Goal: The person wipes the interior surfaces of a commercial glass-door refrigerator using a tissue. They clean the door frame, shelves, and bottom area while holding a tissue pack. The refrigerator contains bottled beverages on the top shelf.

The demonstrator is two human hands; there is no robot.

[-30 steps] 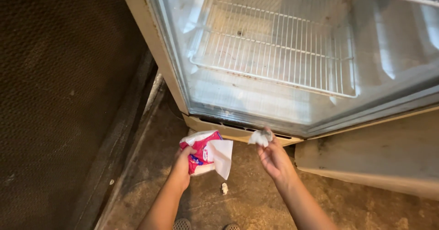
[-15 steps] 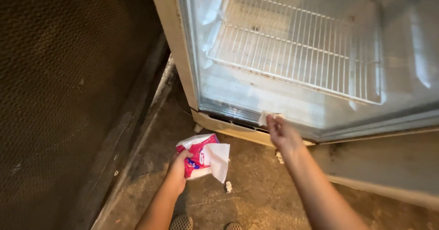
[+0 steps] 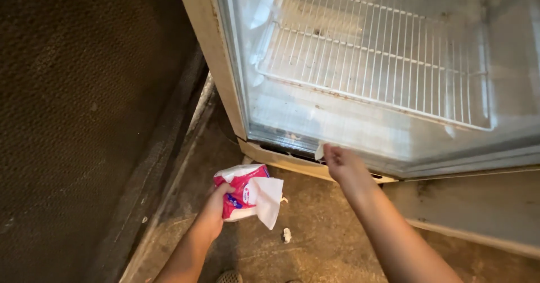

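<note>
Wall [image 3: 84,120], dark and rough-textured, fills the left of the view; a dirty concrete floor [image 3: 315,255] runs along its foot.

Left hand [image 3: 216,204]: fingers curled around a pink-and-white tissue pack [image 3: 239,196], gripping it from its left end, held low above the floor. One white tissue [image 3: 269,200] hangs half out of the pack's opening, loose and drooping to the right.

Floor below the pack: a small crumpled white scrap [image 3: 286,235], lying apart from both hands.

Right hand [image 3: 342,165]: fingertips pinched on a small white wad [image 3: 319,151] of tissue, pressed against the lower front edge of an open fridge [image 3: 225,80], at the grimy sill just above the vent slot. How much of the wad is behind the fingers I cannot tell.

Fridge interior: a white wire shelf [image 3: 382,58], rust-spotted along its front bar, nothing on it. Fridge door [image 3: 478,204] lies open to the lower right, its inner face stained.

Handling, as judged: the wad is very light, soft and crushable, likely to shred or shed bits if dragged hard over the rough sill; best pinched bunched between thumb and fingertips. The pack is light, soft-sided and squashy, its film probably a little slick; a wrap-around grip at one end suits it.
</note>
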